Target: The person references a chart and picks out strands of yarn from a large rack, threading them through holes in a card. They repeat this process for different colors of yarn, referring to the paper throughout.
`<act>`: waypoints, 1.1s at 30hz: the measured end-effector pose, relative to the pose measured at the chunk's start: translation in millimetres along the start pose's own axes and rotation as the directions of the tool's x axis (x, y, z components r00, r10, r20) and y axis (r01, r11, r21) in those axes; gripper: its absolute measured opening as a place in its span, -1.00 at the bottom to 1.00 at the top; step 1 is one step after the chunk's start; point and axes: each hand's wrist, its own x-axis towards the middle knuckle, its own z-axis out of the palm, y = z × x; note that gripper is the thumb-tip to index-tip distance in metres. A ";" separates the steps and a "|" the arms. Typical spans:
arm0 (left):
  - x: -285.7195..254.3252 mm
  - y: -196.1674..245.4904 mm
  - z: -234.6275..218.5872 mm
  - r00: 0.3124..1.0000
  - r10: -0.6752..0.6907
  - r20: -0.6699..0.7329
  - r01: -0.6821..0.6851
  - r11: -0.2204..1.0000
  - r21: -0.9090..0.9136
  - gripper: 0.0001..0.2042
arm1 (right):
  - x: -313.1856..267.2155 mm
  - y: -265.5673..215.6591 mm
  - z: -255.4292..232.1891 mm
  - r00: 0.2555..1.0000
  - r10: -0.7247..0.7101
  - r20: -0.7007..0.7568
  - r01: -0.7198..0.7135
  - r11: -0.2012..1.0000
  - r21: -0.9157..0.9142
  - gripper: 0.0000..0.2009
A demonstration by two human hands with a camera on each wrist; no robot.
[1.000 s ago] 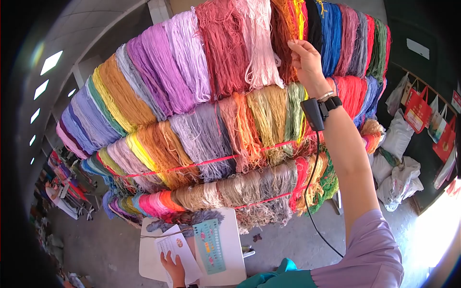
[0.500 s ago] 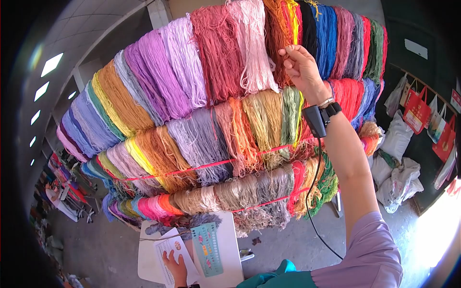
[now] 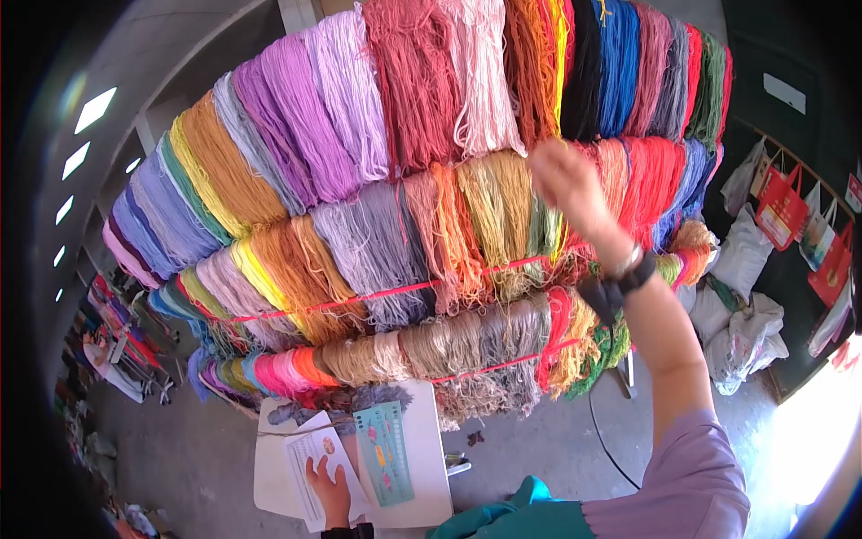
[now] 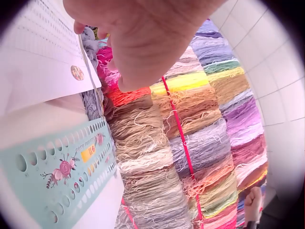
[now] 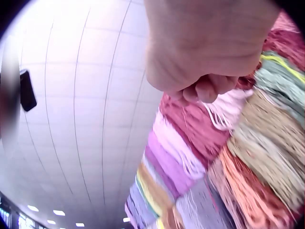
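Note:
My left hand (image 3: 329, 492) rests with spread fingers on a white printed sheet (image 3: 308, 442), which lies on a white board beside a teal card with holes and flowers (image 3: 384, 454). The left wrist view shows the sheet (image 4: 43, 71), the card (image 4: 62, 167) and my hand (image 4: 143, 38) above. Blurred, my right hand (image 3: 570, 189) is in front of second-row yarn, just right of green skeins (image 3: 542, 211), with no object visible in it. From the right wrist, my hand (image 5: 205, 52) shows loosely bent fingertips; its far side is hidden.
Colourful skeins (image 3: 341, 99) hang in tiers, with red cords across the lower ones. At the right are red bags (image 3: 779, 211) and white sacks (image 3: 743, 337). A black cable (image 3: 606, 449) hangs by my right arm. Garments and a person are at far left.
My right hand has come down from the brown-orange skeins of the top row to the second row, its fingertips no longer pinched together. My left hand stays on the sheet.

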 end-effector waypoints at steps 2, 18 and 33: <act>-0.1 -3.0 2.4 0.999 -0.010 0.032 0.009 1.000 0.022 -0.59 | -69.9 36.6 16.0 0.964 -0.232 0.127 0.262 0.904 -0.339 -0.83; 33.8 23.3 -7.0 0.940 0.206 0.271 -0.121 0.946 -0.301 -0.71 | -604.4 149.6 -20.4 -0.140 0.792 0.594 0.064 0.606 -0.793 -0.82; 18.3 136.5 -44.2 0.788 0.359 0.500 0.161 0.663 -0.731 -0.74 | -325.8 8.6 257.4 0.420 0.539 0.730 -0.876 0.450 0.172 -0.74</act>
